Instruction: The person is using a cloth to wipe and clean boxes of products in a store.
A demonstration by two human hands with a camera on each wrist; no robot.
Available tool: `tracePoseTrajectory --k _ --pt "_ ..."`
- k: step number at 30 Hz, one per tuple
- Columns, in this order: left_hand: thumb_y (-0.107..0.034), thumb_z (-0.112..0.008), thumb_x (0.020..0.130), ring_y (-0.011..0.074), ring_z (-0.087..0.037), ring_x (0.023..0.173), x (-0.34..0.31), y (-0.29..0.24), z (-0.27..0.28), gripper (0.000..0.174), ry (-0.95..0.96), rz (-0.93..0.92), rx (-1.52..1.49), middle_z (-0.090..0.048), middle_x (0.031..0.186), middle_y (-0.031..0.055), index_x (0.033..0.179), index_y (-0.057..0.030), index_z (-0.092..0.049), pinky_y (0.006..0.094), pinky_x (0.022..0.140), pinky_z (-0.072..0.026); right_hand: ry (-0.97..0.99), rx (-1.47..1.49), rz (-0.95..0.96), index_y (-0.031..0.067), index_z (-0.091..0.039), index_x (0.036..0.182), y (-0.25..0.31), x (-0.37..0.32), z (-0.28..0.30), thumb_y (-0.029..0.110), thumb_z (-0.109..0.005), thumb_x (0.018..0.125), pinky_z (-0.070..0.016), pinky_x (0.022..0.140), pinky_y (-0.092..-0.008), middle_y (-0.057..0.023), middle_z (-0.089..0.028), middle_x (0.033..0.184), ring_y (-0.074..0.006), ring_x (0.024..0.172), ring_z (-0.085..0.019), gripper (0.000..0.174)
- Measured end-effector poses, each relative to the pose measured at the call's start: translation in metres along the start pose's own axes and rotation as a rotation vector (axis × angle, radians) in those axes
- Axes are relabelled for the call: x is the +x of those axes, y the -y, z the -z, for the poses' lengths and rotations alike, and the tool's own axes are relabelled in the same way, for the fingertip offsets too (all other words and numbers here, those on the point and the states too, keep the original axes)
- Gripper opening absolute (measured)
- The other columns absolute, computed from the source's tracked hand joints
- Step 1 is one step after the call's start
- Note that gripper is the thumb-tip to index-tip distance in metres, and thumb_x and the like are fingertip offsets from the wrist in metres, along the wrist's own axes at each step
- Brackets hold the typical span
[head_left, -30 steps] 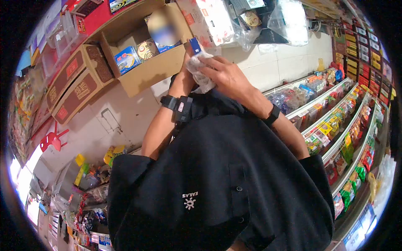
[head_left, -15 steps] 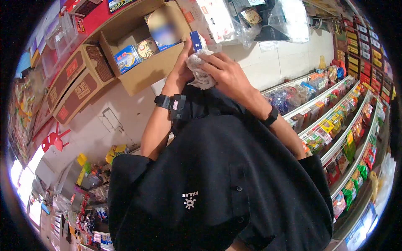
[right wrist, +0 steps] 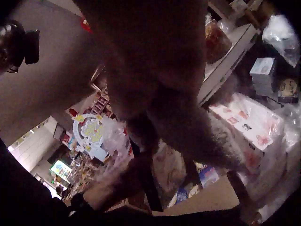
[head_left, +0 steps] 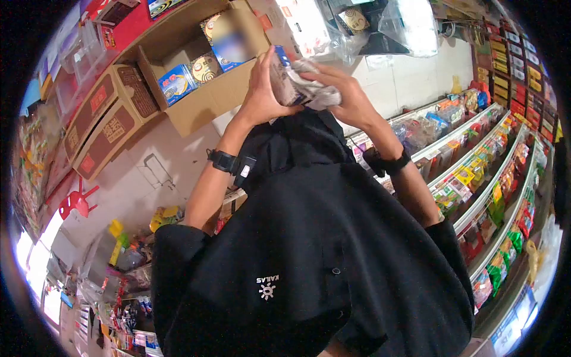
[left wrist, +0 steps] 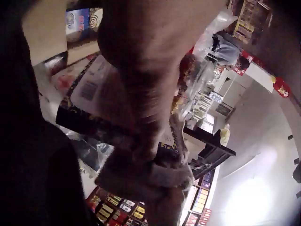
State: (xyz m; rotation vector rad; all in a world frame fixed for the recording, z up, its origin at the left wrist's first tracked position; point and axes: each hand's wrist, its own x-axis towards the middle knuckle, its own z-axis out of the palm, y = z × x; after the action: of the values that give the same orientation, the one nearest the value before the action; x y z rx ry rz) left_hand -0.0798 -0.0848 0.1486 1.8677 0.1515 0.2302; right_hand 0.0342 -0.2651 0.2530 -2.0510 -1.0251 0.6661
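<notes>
My left hand (head_left: 259, 100) grips a flat carton (head_left: 282, 82) by its side, thumb along the lower edge. The carton has a blue end and a brownish printed face; in the left wrist view a barcode panel (left wrist: 89, 89) with a dark border shows. A crumpled greyish-white cloth (head_left: 323, 95) lies against the carton's right side, held by my right hand (head_left: 352, 101). In the left wrist view the cloth (left wrist: 124, 169) sits at the carton's lower end. Both hands are in front of the chest, near an open cardboard box (head_left: 205, 104).
Inside the cardboard box stand blue cartons (head_left: 176, 84) and coil-patterned packs (head_left: 204, 69). More brown cartons (head_left: 110, 119) are to its left. White packaging (head_left: 303, 27) and clear plastic bags (head_left: 407, 27) lie at the top. Shelves of colourful packets (head_left: 464, 178) run along the right.
The carton has turned so that its broad printed face shows to the head camera. My right hand has shifted right with the cloth, and my left hand's fingers are spread wider along the carton.
</notes>
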Motion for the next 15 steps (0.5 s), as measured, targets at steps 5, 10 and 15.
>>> tracePoseTrajectory --k 5,10,15 --pt "-0.031 -0.096 0.049 0.0417 -0.028 0.143 0.006 -0.024 -0.004 0.139 0.115 -0.097 0.052 -0.026 0.155 0.0243 0.156 -0.0076 -0.010 0.0467 0.118 -0.0269 0.017 -0.004 0.051 0.0077 -0.061 0.131 -0.031 0.026 -0.004 -0.011 -0.054 0.064 -0.0380 0.111 -0.0397 -0.0216 -0.052 0.143 -0.0381 0.134 -0.048 0.071" --pt "-0.028 -0.096 0.047 0.0432 -0.031 0.139 0.000 -0.019 0.002 0.140 0.042 -0.038 0.100 -0.030 0.151 0.0239 0.156 -0.0079 -0.010 0.0501 0.115 -0.0294 0.155 -0.098 0.078 0.0058 -0.065 0.125 0.005 0.008 0.002 -0.008 -0.057 0.067 -0.0421 0.107 -0.0431 -0.0220 -0.057 0.135 -0.0397 0.129 -0.052 0.060" --pt "-0.028 -0.097 0.044 0.0446 -0.032 0.138 -0.002 -0.019 -0.004 0.142 0.039 -0.112 0.118 -0.030 0.150 0.0241 0.156 -0.0117 -0.012 0.0520 0.114 -0.0289 0.133 0.071 -0.044 0.0061 -0.065 0.124 0.006 -0.004 0.001 -0.009 -0.055 0.068 -0.0428 0.106 -0.0403 -0.0217 -0.062 0.129 -0.0368 0.123 -0.058 0.059"
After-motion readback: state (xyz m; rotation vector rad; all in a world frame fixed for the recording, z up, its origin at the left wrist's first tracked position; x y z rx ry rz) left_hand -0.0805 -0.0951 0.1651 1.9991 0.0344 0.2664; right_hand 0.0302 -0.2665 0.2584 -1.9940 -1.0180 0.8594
